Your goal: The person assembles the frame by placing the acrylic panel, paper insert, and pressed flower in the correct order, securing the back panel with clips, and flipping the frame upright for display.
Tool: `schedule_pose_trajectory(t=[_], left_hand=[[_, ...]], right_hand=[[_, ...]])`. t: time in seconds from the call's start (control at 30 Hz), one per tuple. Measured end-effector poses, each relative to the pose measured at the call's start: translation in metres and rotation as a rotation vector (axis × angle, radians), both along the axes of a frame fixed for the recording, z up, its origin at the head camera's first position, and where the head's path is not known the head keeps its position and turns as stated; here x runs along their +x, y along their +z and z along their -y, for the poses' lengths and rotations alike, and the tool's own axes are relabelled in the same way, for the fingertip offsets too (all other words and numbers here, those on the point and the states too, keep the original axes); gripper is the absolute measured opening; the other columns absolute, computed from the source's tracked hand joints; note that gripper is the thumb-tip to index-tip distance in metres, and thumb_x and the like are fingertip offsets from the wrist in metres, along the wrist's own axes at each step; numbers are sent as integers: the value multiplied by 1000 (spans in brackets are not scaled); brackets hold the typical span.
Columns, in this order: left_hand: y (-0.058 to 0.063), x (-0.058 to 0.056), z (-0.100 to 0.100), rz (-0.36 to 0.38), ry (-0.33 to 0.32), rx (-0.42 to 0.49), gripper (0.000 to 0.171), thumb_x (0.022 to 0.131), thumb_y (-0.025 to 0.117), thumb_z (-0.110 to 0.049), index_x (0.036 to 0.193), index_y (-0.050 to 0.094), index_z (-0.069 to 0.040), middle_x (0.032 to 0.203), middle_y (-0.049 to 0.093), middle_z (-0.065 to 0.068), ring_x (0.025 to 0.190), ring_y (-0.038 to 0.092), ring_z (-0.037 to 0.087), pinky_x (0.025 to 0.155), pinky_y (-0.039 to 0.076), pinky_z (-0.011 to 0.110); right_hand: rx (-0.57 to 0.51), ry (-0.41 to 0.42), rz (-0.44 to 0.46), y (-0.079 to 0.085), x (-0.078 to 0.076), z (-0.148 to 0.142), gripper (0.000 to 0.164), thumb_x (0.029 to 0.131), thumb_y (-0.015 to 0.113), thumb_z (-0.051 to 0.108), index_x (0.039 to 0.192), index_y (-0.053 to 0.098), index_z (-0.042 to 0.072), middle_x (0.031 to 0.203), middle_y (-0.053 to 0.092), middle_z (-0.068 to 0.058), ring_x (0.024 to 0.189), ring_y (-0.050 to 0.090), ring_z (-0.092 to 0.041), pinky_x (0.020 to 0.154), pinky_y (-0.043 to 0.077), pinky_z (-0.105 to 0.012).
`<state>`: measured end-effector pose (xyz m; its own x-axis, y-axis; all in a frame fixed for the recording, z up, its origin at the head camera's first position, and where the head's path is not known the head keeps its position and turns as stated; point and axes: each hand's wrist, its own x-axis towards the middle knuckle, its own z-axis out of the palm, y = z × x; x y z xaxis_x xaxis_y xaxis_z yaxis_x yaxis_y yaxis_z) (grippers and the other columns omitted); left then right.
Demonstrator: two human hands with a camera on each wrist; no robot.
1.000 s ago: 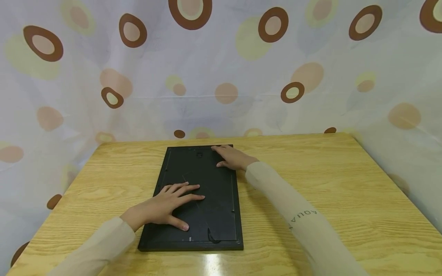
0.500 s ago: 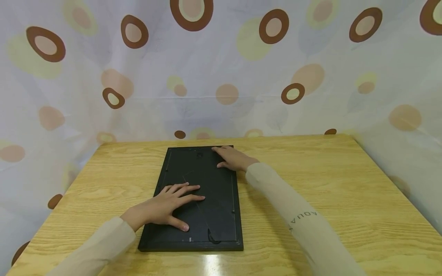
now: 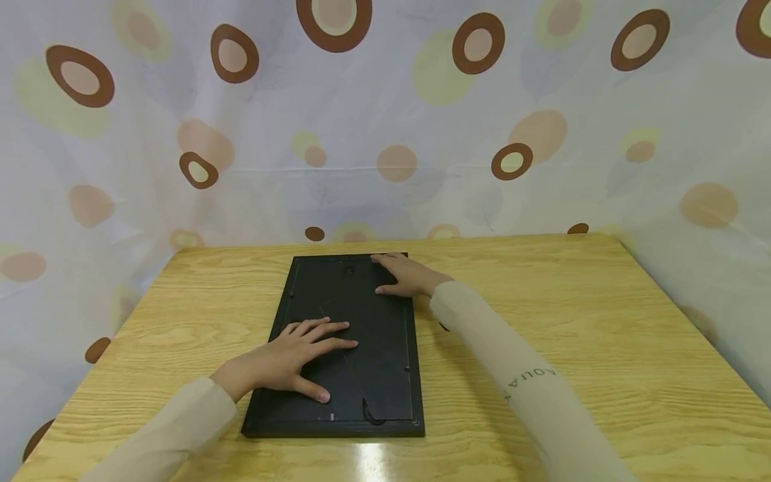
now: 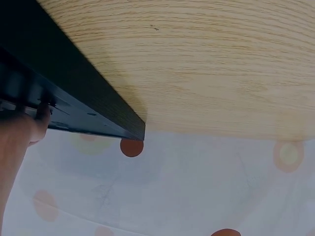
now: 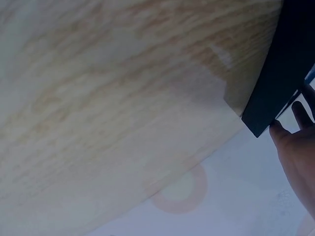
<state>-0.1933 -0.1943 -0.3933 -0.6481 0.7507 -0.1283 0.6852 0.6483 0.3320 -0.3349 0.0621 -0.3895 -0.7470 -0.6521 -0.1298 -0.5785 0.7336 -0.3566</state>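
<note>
A black picture frame [image 3: 379,361] lies on the wooden table with its back facing up. Small tabs and a dark curved piece [image 3: 370,412] near its front edge show on the backing. Spread across the lower left part of the backing, my left hand [image 3: 289,358] rests with its fingers extended. My right hand [image 3: 409,276] lies over the far right corner, fingers toward the far edge and thumb on the backing. In the left wrist view the frame's thick side [image 4: 93,81] stands on the table. The right wrist view has fingertips [image 5: 278,129] at the frame's edge near a corner.
The wooden table [image 3: 572,321] extends on both sides of the frame. A pale curtain [image 3: 385,120] with brown and yellow oval prints hangs behind it and along both sides. A small dark thing [image 3: 444,327] shows beneath the right sleeve.
My right thumb has shifted slightly to the left on the backing. The left hand and the picture frame stay where they were.
</note>
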Motion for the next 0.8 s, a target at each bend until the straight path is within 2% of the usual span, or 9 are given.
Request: schedule_pose_trajectory(t=[0.2,0.37,0.47,0.63,0.73,0.8], left_hand=[[3,0,-1,-17,0,18,82,71,58,-68,141,28,-38,152,16,-1,138,16,35,102,20,62],[9,1,-1,22,19,49,81,71,63,-62,140,31,-36,151,19,0,138,18,32,102,21,60],[13,0,0,18,38,64,76,73,64,-58,139,35,-34,150,22,1,137,21,30,102,23,57],[12,-1,6,-76,92,86,68,78,63,-52,137,40,-27,146,31,7,131,31,31,98,30,57],[10,-4,11,-153,151,103,65,80,63,-49,137,42,-24,143,36,10,126,36,35,97,31,59],[9,-5,15,-190,215,104,65,81,62,-49,137,41,-22,142,37,11,125,37,37,98,30,60]], right_hand=[[-34,27,-8,-1,2,-2,73,92,54,35,147,15,6,150,25,-12,138,21,-31,111,21,-45],[-39,34,3,-2,5,-5,76,91,54,37,147,12,5,151,21,-13,139,19,-32,111,21,-46],[-70,38,19,-2,8,-9,78,91,54,37,147,11,3,151,18,-15,139,16,-32,112,18,-47],[-108,27,35,-1,16,-20,79,91,53,38,147,9,2,152,10,-18,140,8,-36,112,11,-51],[-119,-5,54,-1,21,-27,80,91,53,40,147,8,3,152,5,-19,140,3,-38,111,12,-54],[-135,-26,64,-1,25,-31,81,91,53,40,147,8,3,152,4,-20,140,2,-40,110,13,-55]])
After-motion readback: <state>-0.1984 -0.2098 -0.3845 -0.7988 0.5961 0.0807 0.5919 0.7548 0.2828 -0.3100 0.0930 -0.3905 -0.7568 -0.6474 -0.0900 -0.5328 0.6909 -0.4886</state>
